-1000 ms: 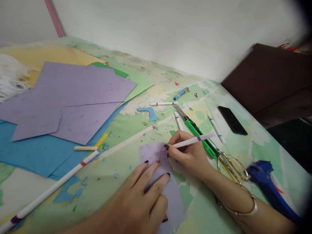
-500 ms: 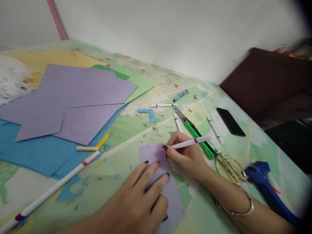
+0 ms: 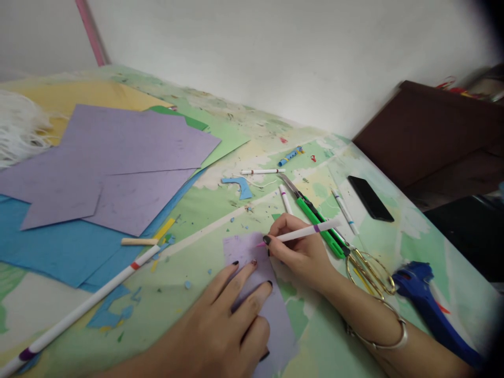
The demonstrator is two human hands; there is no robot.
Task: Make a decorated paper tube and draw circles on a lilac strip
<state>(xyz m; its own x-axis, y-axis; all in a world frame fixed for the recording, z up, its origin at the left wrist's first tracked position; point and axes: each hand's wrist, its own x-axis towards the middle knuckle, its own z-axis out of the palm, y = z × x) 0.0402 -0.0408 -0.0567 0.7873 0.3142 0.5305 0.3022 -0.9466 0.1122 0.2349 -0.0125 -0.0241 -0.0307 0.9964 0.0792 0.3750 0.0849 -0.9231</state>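
My right hand [image 3: 301, 252] grips a white felt-tip pen [image 3: 299, 232] with a purple band. Its pink tip meets the upper part of a small purple paper strip [image 3: 277, 310]. My left hand [image 3: 232, 320] lies over that strip with its fingers spread, pressing it to the table and covering part of it. Just beyond my right hand lie a green box cutter [image 3: 321, 226] and gold-handled scissors [image 3: 368, 270]. Another white pen with a purple band [image 3: 285, 198] rests beside the cutter's blade.
Large purple sheets [image 3: 126, 142] overlap blue paper [image 3: 51, 252] on the left, near white string [image 3: 23, 128]. A long white stick [image 3: 90, 302] crosses the lower left. To the right are a black phone [image 3: 370, 198] and a blue glue gun [image 3: 427, 299]. Blue scraps [image 3: 114, 310] litter the tablecloth.
Both hands keep almost the same place on the purple strip, and the pen tip stays at its upper part. The view has shifted very slightly.
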